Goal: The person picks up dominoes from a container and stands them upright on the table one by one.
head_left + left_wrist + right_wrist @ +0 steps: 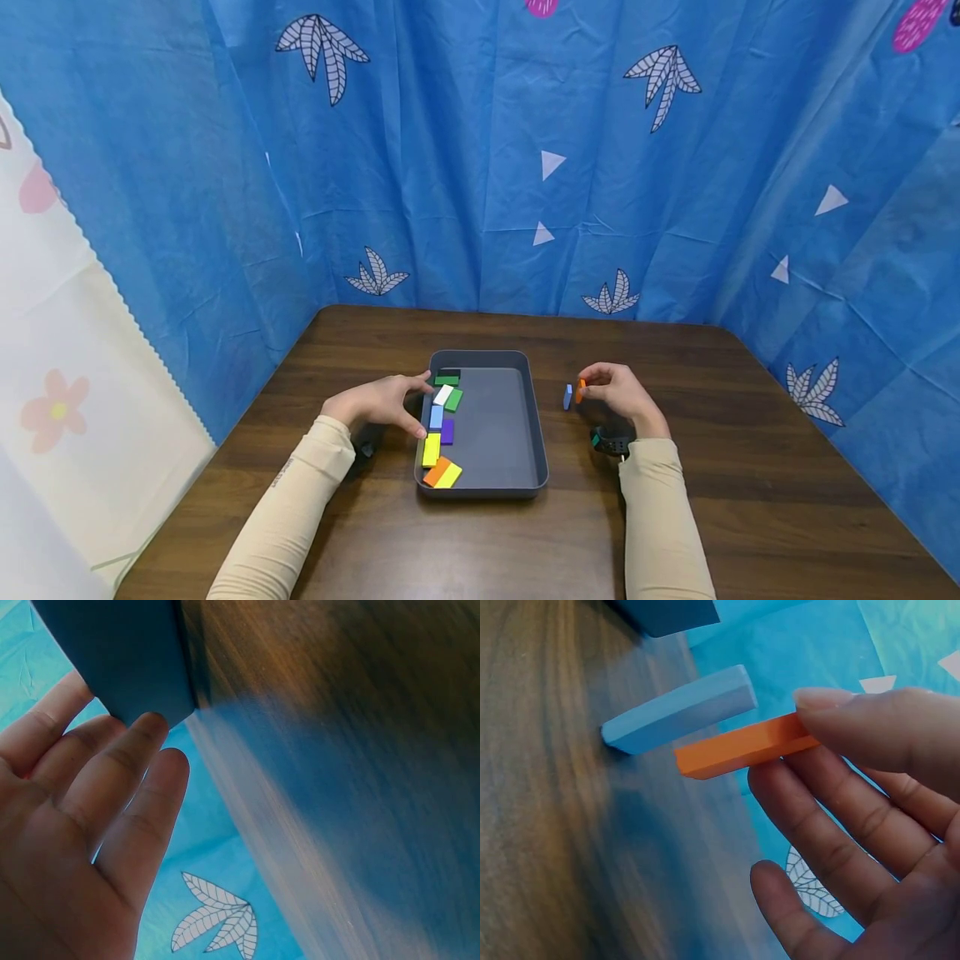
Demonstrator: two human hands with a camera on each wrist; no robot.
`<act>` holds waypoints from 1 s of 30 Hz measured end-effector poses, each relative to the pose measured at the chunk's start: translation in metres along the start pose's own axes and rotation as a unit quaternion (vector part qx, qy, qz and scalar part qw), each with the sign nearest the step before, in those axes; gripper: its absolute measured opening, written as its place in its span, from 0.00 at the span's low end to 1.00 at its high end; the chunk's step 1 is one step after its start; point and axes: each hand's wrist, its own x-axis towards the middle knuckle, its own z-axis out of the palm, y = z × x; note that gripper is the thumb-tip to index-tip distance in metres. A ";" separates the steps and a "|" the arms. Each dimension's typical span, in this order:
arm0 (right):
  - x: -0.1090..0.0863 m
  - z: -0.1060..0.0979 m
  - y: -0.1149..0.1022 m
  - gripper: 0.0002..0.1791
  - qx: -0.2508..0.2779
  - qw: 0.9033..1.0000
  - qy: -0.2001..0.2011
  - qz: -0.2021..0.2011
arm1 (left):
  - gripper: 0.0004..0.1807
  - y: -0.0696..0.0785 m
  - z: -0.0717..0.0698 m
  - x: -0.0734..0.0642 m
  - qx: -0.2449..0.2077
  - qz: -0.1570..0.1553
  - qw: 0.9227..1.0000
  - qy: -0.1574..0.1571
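Pinching an orange block just beside an upright blue block on the table, the right hand appears to be setting it in place (contact below cannot be told); the next move likely calls for a steady, gentle release. Leftward lies the tray with coloured blocks, the left hand at its left side, thumb and fingers apart.

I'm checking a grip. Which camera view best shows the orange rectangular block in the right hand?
The right wrist view: there the orange rectangular block appears large, pinched in the right hand, most of its length uncovered. The head view shows it small, partly covered by that hand; the left wrist view doesn't show it.
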 end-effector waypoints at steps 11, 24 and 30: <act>0.004 0.007 0.008 0.12 0.018 1.000 -0.008 -0.011 | 0.48 -0.002 -0.001 0.001 0.006 0.005 1.000 0.001; 0.005 0.011 0.014 0.11 0.019 1.000 -0.011 -0.001 | 0.48 -0.001 0.000 -0.001 -0.002 0.003 1.000 -0.003; 0.006 0.012 0.015 0.12 0.021 1.000 -0.005 -0.001 | 0.48 0.000 -0.001 0.000 -0.007 0.001 1.000 -0.004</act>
